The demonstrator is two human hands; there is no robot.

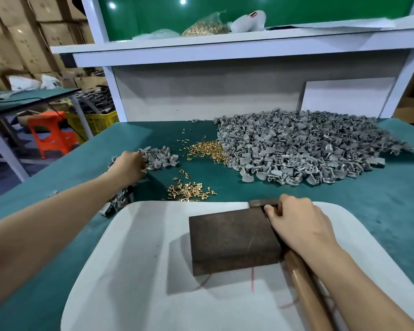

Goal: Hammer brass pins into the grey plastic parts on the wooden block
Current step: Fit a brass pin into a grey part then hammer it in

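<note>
Work surface: a green mat (380,199) with a felt-like nap covers the table. On it, nearest me, lies a smooth white tray (129,259) with rounded corners.

Wooden block (234,242): dark brown, rectangular, with a rough, scuffed top face. It sits on the tray, right of centre. Nothing rests on its top face.

Grey plastic parts (296,149): matte, small, with scoop-shaped and tubular sections. The main heap is at the far right of the mat. A smaller heap (158,160) lies at the far left.

Brass pins (189,191): shiny, short, flat-headed. One loose cluster lies just beyond the tray's far edge. A second cluster (206,150) touches the left edge of the main grey heap. A clear bag (206,26) of similar brass pieces rests on the upper shelf.

Hammer (299,278): glossy tan wooden handle, dull dark metal head. It lies along the right side of the block, head at the block's far right corner.

Right hand (296,223): my fingers are wrapped around the handle just behind the head, thumb tip against the block's edge.

Left hand (127,164): reaches to the smaller heap, fingers bent down among the parts. I cannot tell whether they hold anything.
</note>
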